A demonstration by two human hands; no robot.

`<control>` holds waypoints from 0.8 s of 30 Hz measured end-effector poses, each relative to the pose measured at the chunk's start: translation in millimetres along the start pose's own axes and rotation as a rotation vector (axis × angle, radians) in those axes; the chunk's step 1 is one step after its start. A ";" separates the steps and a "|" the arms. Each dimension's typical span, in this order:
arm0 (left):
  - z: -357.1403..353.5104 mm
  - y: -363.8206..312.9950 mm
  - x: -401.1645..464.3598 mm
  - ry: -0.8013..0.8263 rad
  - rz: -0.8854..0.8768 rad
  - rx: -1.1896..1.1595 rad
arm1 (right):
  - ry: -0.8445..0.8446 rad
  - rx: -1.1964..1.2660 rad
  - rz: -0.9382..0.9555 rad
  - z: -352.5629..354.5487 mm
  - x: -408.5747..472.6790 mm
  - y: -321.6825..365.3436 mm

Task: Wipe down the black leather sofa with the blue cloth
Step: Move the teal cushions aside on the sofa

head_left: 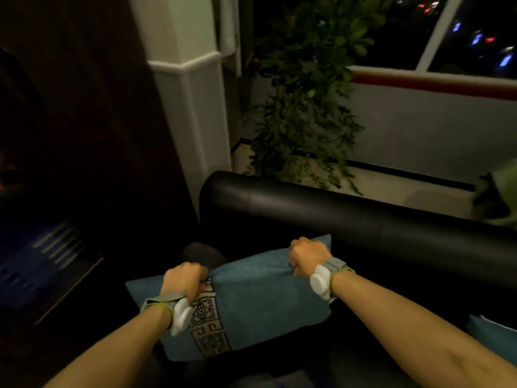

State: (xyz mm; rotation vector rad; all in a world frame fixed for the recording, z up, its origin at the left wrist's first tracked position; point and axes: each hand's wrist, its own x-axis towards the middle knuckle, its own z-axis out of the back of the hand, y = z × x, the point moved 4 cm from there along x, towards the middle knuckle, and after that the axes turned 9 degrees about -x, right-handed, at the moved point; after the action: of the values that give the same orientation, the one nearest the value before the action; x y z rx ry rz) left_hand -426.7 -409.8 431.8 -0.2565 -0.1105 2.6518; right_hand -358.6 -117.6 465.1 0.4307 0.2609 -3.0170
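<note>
Hands are gripping a teal cushion [251, 298] by its top edge, and the cushion is sitting at about 6 o'clock in the view, over the dark seat of the sofa [349, 217]. The left hand [183, 281] is closing its fingers on the upper left part of that edge, just above the patterned band [208, 326]; the right hand [307, 254] is bunching the upper right corner in a fist. Both grips are looking tight, knuckles up, which is probably how one lifts a soft, floppy thing without it folding. My guess is that the cushion is being cleared off so the leather beneath can be reached.

The sofa's rounded back is running from 11 o'clock down toward 3 o'clock, glossy and bare. A plant [302, 93] is standing behind it at 12 o'clock, beside a window [447, 32] at 1 o'clock. A second teal cushion [489, 331] is peeking in at 4 o'clock.

No blue cloth is showing anywhere, unless dim light is hiding it; wiping is not looking started. Each wrist is wearing a band with a white tag.
</note>
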 end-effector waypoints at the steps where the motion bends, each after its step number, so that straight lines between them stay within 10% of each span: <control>1: -0.1 -16.4 11.3 -0.012 -0.019 0.016 | 0.007 0.014 -0.030 -6.7 -12.8 -16.1; 24: -182.3 -322.3 185.1 0.236 -0.383 0.053 | 0.131 0.405 -0.617 -302.0 -122.4 -257.2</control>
State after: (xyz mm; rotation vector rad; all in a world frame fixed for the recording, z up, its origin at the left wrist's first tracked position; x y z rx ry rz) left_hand -407.5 -32.5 262.6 -0.4769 -0.0100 2.2236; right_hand -187.1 196.3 254.5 0.6887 -0.2750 -3.6591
